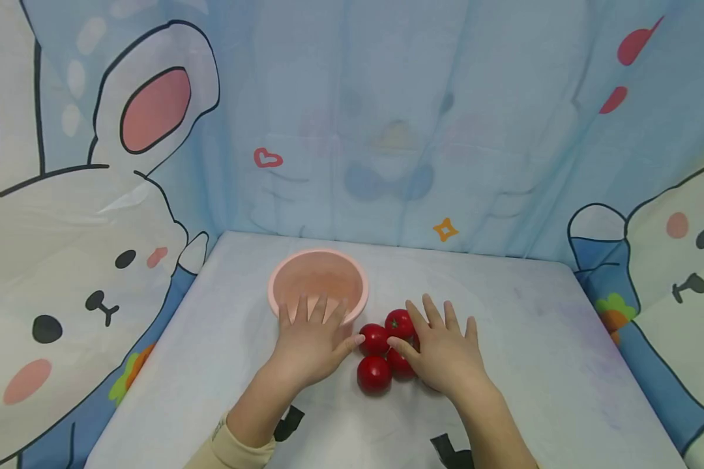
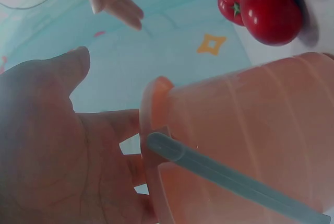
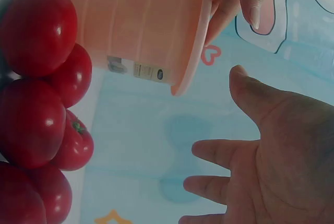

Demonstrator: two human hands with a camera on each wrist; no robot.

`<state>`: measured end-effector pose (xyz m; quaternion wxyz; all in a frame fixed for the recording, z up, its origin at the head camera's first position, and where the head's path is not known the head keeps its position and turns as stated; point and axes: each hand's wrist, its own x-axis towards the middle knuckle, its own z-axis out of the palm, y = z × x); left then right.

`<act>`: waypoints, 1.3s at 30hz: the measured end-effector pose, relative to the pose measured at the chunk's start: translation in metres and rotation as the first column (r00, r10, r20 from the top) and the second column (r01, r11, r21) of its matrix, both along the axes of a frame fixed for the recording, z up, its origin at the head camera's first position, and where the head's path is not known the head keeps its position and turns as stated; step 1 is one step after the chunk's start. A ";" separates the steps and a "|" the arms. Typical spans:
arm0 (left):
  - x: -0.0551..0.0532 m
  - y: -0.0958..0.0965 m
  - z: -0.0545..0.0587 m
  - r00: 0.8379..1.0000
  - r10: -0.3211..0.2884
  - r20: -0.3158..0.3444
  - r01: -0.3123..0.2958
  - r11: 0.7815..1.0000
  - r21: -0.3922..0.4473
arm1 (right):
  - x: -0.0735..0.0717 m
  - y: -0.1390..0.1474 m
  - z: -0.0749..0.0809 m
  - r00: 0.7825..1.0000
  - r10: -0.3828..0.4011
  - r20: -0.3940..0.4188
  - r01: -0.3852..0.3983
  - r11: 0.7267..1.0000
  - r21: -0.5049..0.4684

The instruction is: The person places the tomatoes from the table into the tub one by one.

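Note:
A pink bucket [image 1: 319, 254] stands upright on the white table, its grey handle [image 2: 224, 174] hanging down the side in the left wrist view. My left hand [image 1: 309, 345] is spread out over the bucket's near rim, fingers straight and holding nothing. Several red tomatoes [image 1: 374, 376] lie in a cluster right of the bucket; one shows a green stem [image 3: 78, 126] in the right wrist view. Spread above the right part of this cluster is my right hand [image 1: 446, 352], palm down with straight fingers. It hides some of the tomatoes in the head view.
The white table [image 1: 534, 339] ends at a light blue cloth backdrop [image 1: 387, 130] with printed rabbits on both sides. Black tape pieces [image 1: 289, 423] lie at the table's near side, close to my forearms. The bucket carries a small label [image 3: 148, 71].

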<state>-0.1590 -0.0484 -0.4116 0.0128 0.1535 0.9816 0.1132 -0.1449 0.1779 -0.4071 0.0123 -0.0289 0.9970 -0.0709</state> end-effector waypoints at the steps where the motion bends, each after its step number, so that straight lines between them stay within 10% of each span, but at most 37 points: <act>1: 0.000 0.000 0.000 1.000 0.001 0.001 -0.001 1.000 -0.001 | 0.000 0.000 0.000 1.000 0.001 0.002 -0.001 1.000 -0.001; 8: -0.003 -0.007 -0.002 1.000 0.013 -0.024 -0.012 0.999 0.045 | -0.001 0.009 -0.005 1.000 0.008 0.028 -0.007 1.000 -0.028; 13: -0.019 -0.033 -0.008 0.989 0.123 -0.084 -0.097 0.959 0.265 | -0.007 0.035 -0.014 0.999 0.037 -0.009 -0.038 0.995 -0.097; 16: -0.033 -0.053 -0.018 0.972 0.226 -0.068 -0.171 0.872 0.459 | -0.014 0.060 -0.027 1.000 0.029 -0.008 -0.030 0.976 -0.217; 20: -0.046 -0.071 -0.038 0.950 0.304 0.069 -0.269 0.689 0.673 | -0.024 0.092 -0.052 0.996 -0.039 0.079 0.066 0.920 -0.387; 27: -0.051 -0.070 -0.067 0.939 0.245 0.240 -0.320 0.376 0.870 | -0.037 0.121 -0.105 0.974 -0.077 0.213 0.195 0.765 -0.613; 32: -0.052 -0.065 -0.080 0.939 0.249 0.236 -0.304 0.284 0.909 | -0.041 0.125 -0.128 0.968 -0.085 0.237 0.218 0.753 -0.620; 39: -0.053 -0.060 -0.084 0.942 0.282 0.183 -0.264 0.280 0.923 | -0.045 0.123 -0.136 0.966 -0.111 0.236 0.232 0.775 -0.588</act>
